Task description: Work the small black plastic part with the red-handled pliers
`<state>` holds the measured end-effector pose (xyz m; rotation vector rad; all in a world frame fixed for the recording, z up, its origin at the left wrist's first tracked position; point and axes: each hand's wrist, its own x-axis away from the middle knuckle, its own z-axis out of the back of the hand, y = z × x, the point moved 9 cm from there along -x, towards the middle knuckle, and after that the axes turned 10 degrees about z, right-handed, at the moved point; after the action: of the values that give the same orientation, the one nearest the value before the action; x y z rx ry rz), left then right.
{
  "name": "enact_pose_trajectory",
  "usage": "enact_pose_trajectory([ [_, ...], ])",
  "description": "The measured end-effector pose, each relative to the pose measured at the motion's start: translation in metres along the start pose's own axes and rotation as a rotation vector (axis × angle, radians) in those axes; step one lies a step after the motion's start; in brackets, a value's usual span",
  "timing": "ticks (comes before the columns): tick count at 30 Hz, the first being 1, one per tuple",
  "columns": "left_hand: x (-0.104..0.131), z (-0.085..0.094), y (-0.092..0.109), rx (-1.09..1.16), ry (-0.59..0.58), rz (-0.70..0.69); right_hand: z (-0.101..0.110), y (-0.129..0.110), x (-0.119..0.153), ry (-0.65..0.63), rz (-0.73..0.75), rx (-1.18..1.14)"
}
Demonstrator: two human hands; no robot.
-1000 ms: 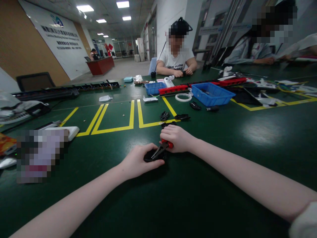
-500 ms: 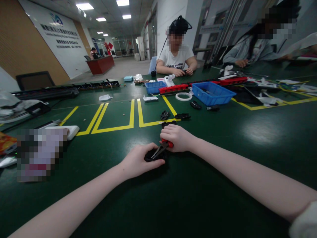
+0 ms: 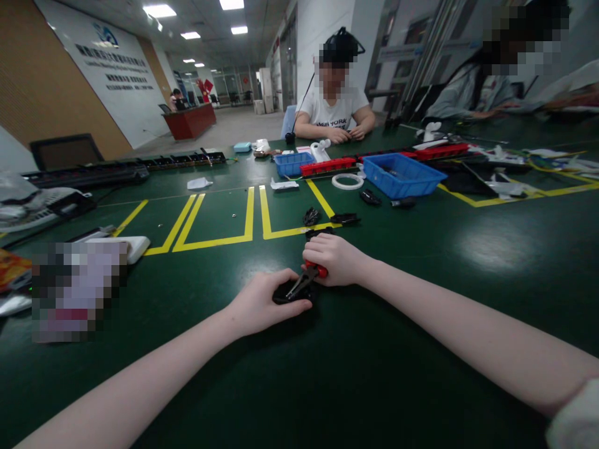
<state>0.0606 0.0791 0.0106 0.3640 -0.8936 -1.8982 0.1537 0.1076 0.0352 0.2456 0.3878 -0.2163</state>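
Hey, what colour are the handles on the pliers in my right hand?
Red, on the pliers in your right hand; the head view shows it.

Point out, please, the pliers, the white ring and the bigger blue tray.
Pliers (image 3: 309, 274): head view, on the dark metal by the joint.
White ring (image 3: 347, 188): head view, on its near side.
Bigger blue tray (image 3: 412, 188): head view, on its outer front wall.

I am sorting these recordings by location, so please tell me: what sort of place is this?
Probably an office workroom: red reception desk, lettered wall sign, and green worktable marked with yellow tape.
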Motion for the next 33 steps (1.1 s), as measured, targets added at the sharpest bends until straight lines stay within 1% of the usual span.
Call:
enact_pose_trajectory([
  [20, 0.0013, -0.0006, -0.0010, -0.014, -0.005, 0.023, -0.0022, -0.0010, -0.0006, -0.033, 0.005, -0.015],
  [33, 0.0014, 0.0019, 0.0024, 0.006, 0.002, -0.013, -0.0004, 0.0006, 0.0002, -0.002, -0.002, -0.020],
])
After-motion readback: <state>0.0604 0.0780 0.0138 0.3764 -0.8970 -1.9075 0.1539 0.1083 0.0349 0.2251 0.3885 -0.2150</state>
